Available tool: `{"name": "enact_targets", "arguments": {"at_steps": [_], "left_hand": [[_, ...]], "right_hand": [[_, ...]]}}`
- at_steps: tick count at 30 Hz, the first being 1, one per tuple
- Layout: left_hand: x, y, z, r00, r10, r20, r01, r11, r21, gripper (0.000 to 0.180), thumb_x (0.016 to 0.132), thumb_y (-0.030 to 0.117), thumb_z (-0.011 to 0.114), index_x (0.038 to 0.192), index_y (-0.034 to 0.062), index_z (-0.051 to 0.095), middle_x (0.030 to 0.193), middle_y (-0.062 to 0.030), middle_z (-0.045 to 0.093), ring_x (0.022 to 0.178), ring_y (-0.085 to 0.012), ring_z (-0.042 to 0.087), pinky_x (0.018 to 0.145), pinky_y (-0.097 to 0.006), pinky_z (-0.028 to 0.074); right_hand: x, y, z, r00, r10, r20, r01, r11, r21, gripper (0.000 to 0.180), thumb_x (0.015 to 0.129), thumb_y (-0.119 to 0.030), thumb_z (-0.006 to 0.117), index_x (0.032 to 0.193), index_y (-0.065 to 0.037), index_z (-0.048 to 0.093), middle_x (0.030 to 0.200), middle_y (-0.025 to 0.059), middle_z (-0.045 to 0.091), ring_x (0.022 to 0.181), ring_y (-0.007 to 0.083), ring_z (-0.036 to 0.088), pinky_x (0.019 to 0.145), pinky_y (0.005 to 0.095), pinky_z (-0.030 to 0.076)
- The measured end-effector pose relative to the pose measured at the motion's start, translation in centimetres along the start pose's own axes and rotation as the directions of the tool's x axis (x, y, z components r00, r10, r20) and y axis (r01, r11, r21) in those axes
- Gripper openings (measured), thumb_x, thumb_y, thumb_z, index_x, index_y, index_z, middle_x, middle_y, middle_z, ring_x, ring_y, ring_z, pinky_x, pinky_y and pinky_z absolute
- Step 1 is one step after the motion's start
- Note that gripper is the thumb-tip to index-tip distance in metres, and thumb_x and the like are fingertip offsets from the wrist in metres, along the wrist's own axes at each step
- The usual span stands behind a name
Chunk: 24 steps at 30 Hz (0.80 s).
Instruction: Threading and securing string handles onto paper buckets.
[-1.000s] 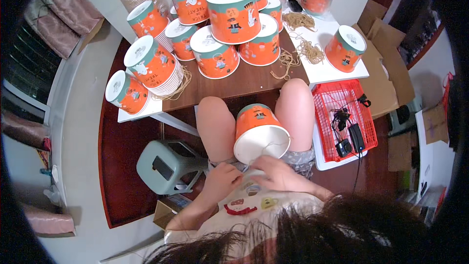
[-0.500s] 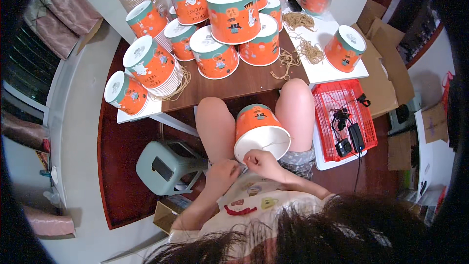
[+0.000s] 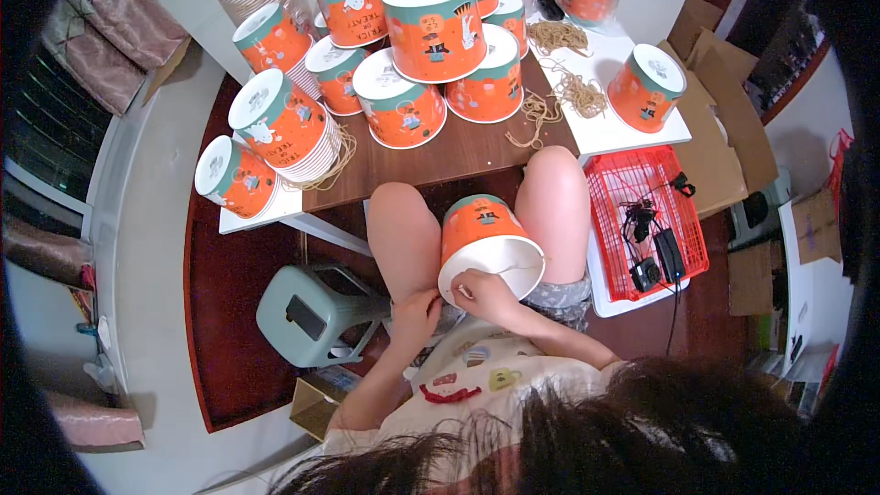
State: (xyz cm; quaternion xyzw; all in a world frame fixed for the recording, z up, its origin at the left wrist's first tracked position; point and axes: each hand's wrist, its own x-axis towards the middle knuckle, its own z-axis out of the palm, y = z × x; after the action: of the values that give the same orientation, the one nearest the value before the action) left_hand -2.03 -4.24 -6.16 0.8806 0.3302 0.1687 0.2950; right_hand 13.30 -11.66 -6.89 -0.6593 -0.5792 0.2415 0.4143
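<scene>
An orange paper bucket (image 3: 486, 225) with a green band rests between my knees, its open white mouth tilted toward me. A thin strand (image 3: 520, 269) runs across the inside, near the right of the mouth. My right hand (image 3: 489, 296) is closed, with its curled fingers at the near left part of the rim and over the opening. Beside it, just outside the rim's left edge, my left hand (image 3: 418, 313) pinches with fingers together. Whatever the fingertips hold is too small or hidden to make out.
Upside-down orange buckets (image 3: 435, 27) are piled on the brown table (image 3: 367, 160). Tan cord bundles (image 3: 581, 95) lie near a single bucket (image 3: 647, 87) on the right. A red crate (image 3: 610, 211) with black devices stands at my right, a grey-green stool (image 3: 312, 312) at my left.
My left hand has shifted slightly left and up along the outside of the rim. My right hand has moved slightly up and left, over the bucket's mouth. The bucket stays between my knees.
</scene>
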Motion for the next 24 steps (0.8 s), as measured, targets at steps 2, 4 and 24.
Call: {"name": "enact_targets", "arguments": {"at_steps": [2,4,24], "left_hand": [[0.1,0.1,0.0,1.0,-0.005,0.006,0.005,1.0,0.006,0.015,0.073,0.009,0.055,0.086,0.0015,0.059,0.079,-0.0161,0.06,0.071,-0.0312,0.058,0.065,-0.038,0.045],[0.2,0.5,-0.1,0.999,-0.032,0.014,0.032,0.999,-0.015,0.015,0.073,0.009,0.055,0.086,0.0014,0.059,0.078,-0.0169,0.059,0.071,-0.032,0.058,0.065,-0.039,0.045],[0.6,0.5,-1.3,0.997,-0.077,0.031,0.081,0.98,-0.18,0.01,0.068,0.007,0.057,0.076,0.0014,0.055,0.07,-0.0136,0.056,0.06,-0.0233,0.057,0.055,-0.031,0.046]], "right_hand": [[0.1,0.0,0.1,1.0,0.0,0.007,0.0,1.0,-0.007,0.01,0.07,-0.01,0.056,0.078,-0.005,0.057,0.07,0.0109,0.055,0.061,0.0257,0.056,0.056,0.0337,0.046],[0.1,0.0,0.1,1.0,0.001,0.013,0.0,1.0,-0.015,0.01,0.07,-0.01,0.056,0.078,-0.005,0.057,0.07,0.0111,0.055,0.062,0.0259,0.056,0.057,0.034,0.046],[-0.5,-2.3,-2.7,0.969,-0.004,0.247,0.107,0.909,-0.404,0.051,0.06,-0.023,0.063,0.105,-0.006,0.048,0.074,0.01,0.058,0.072,0.0266,0.058,0.062,0.0384,0.048]]}}
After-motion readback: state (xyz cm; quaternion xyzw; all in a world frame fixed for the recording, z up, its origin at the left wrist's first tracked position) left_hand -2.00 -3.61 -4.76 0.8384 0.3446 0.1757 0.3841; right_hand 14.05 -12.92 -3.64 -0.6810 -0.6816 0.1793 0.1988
